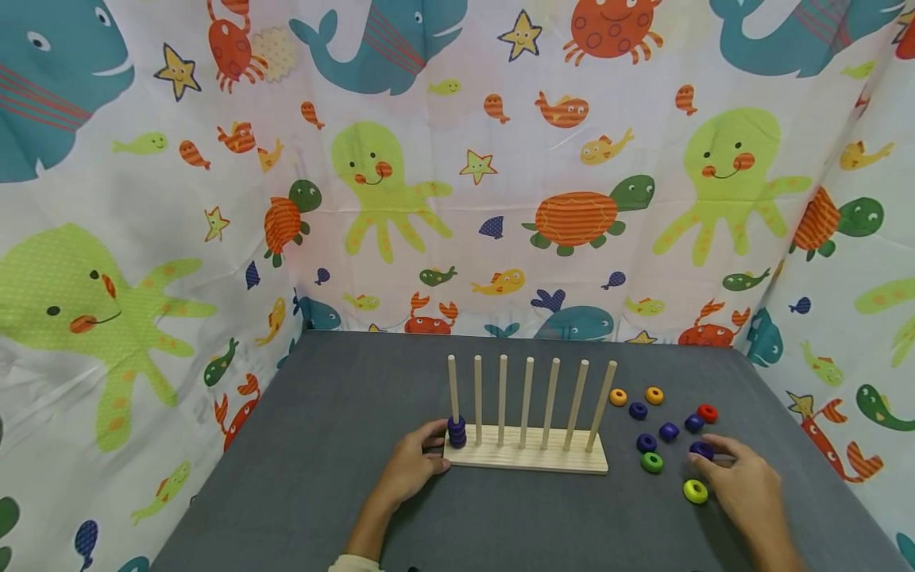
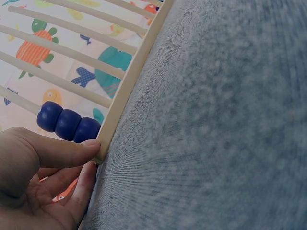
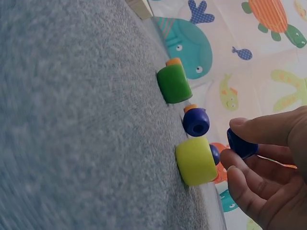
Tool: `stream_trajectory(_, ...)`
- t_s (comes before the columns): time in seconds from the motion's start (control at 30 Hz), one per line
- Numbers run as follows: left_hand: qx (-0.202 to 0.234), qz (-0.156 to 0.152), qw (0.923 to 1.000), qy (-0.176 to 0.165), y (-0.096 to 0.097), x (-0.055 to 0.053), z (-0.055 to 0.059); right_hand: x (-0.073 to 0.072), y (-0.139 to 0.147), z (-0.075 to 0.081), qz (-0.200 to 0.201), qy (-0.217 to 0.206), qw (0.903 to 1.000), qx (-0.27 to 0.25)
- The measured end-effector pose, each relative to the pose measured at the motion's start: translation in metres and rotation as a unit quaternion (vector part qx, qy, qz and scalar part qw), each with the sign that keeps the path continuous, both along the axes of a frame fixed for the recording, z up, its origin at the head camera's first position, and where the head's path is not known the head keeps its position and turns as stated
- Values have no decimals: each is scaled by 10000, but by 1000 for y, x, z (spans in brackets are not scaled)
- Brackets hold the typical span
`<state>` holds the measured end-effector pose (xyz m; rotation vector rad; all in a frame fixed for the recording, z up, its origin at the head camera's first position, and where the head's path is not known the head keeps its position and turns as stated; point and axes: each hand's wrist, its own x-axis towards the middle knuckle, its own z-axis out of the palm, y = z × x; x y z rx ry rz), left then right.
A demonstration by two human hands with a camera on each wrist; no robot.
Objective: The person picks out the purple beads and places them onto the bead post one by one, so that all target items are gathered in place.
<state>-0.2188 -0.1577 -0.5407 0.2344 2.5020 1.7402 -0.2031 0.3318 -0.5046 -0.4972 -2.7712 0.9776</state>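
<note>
A pale wooden peg board (image 1: 525, 450) with a row of upright pegs stands on the grey table. Its leftmost peg carries 3 stacked blue beads (image 2: 68, 123). My left hand (image 1: 412, 467) grips the board's left end, thumb in front and fingers behind, beside that stack. Off to the right, my right hand (image 1: 747, 481) pinches a blue bead (image 3: 241, 144) between thumb and fingertips, raised off the table in the right wrist view. A yellow bead (image 1: 695, 491) lies just left of this hand, and a green bead (image 1: 651, 462) sits farther left.
Right of the board lie several more blue beads (image 1: 668, 431), a red bead (image 1: 708, 413) and two orange beads (image 1: 654, 395). A cloth (image 1: 429, 175) printed with sea animals hangs behind the grey table (image 1: 343, 397) and along both sides.
</note>
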Motion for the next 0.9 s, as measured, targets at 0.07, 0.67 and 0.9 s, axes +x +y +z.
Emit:
stream_trajectory(0.07,55,-13,10000,6,0,0,-1,-1,-2,1,0,70,10000,20)
stream_trajectory(0.67,7,30,10000,41,1,3,1,-1,-31,19,346,1036,9939,137)
stream_trajectory(0.9,-43,16,10000,80,2,2,1,0,-44,34,437,1413,9889,121)
